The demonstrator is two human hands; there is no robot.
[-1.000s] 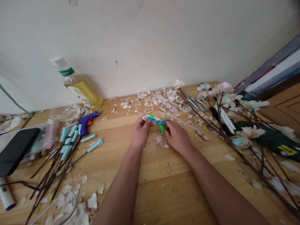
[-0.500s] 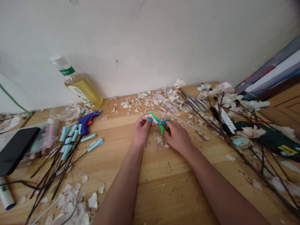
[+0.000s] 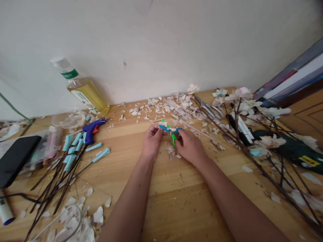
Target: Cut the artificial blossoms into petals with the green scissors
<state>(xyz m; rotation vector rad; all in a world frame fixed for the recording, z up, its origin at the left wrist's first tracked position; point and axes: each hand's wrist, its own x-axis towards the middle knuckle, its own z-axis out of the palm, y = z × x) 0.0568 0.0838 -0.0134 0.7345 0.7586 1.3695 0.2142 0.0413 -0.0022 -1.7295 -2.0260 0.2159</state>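
Note:
At the table's middle my left hand [image 3: 151,140] is closed in a pinch on a small pale petal [image 3: 163,124], mostly hidden by the fingers and the blades. My right hand [image 3: 192,145] grips blue and green scissors [image 3: 173,138] by the handles, with the blades pointing left across the petal. The blade tips are close to my left fingertips. Small petal scraps [image 3: 171,150] lie on the wood just under the scissors.
On the left are a blue glue gun [image 3: 92,130], stems with light blue wrapped ends [image 3: 70,158], a phone [image 3: 19,159] and an oil bottle [image 3: 87,94]. Petal clippings [image 3: 174,104] and metal shears [image 3: 209,109] lie behind. A flowering branch [image 3: 252,159] spreads along the right.
The scissor blades have closed further, with the green one now largely behind the blue. Both hands stay in nearly the same place, and the view has shifted slightly.

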